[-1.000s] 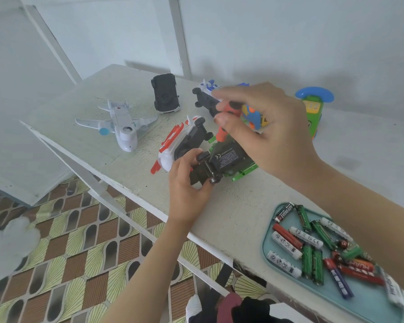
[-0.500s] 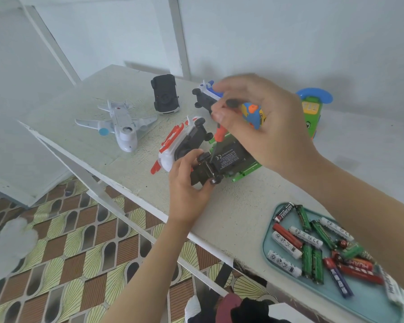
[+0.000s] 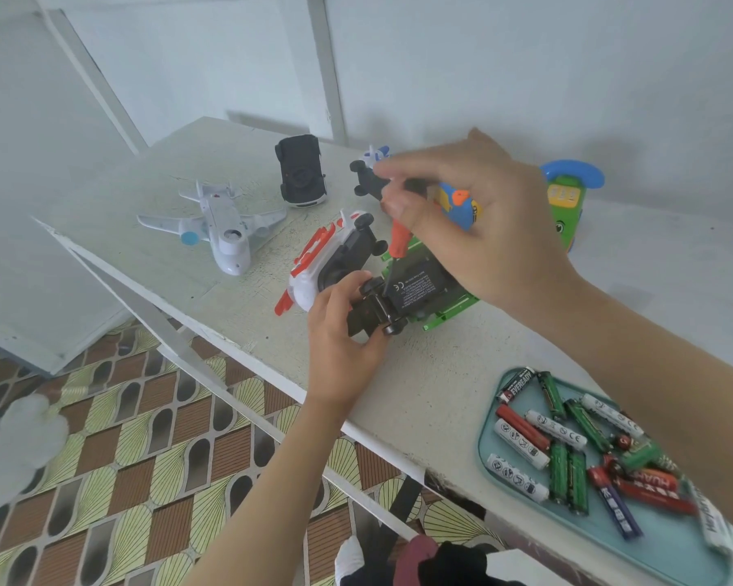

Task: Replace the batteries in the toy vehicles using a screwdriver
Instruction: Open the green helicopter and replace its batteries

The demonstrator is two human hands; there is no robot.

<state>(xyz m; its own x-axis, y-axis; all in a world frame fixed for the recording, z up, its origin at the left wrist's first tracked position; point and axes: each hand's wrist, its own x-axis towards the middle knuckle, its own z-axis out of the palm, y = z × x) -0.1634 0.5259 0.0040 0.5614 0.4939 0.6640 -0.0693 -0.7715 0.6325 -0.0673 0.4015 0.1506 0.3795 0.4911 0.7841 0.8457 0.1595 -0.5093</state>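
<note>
A green toy vehicle (image 3: pixel 449 308) lies upside down on the white table (image 3: pixel 238 306), its black underside with a printed label facing up. My left hand (image 3: pixel 343 327) grips its near end by the black wheels. My right hand (image 3: pixel 470 230) pinches the top of a red-handled screwdriver (image 3: pixel 398 241), which stands nearly upright with its tip on the black underside.
A red-and-white toy (image 3: pixel 326 264) lies just left of the green one. Further back are a white plane (image 3: pixel 221 224), a black car (image 3: pixel 299 177), a blue-and-white toy (image 3: pixel 371 156) and a green-and-blue toy (image 3: pixel 565 196). A teal tray (image 3: pixel 669 547) at right holds several batteries.
My right hand's fingers have shifted round the top of the screwdriver handle, as if turning it. The left hand and the green toy have stayed put.
</note>
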